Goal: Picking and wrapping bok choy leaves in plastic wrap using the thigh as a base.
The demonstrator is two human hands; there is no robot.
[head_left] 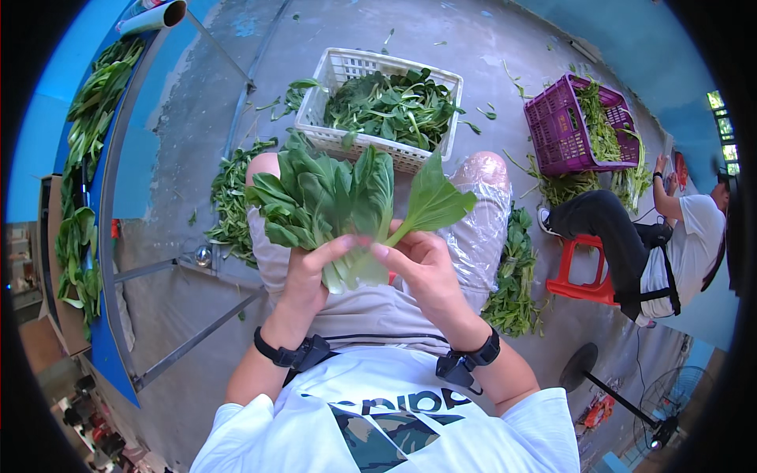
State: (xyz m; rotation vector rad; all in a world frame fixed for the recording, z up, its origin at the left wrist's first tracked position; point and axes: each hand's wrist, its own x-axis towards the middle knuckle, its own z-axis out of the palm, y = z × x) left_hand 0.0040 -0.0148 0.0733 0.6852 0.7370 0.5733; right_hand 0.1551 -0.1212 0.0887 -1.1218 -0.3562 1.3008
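Observation:
Above my lap, my left hand (314, 272) is closed round the pale base of a leafy bok choy (327, 193), whose dark green leaves fan away from me. My right hand (422, 272) pinches the stalk of a single bok choy leaf (434, 197) that sticks out to the right of the head. The two thumbs almost meet at the stalks, where the picture is a little blurred. Beyond my knees stands a white plastic crate (377, 142), part filled with loose green leaves (390, 106).
Piles of greens lie on the floor left (233, 197) and right (514, 276) of my legs. A purple crate (564, 130) of stalks lies tipped at right, near a person (686, 236) on a red stool (579, 272). At left, a blue metal-framed table (118, 260) holds more greens. A fan (670, 410) stands lower right.

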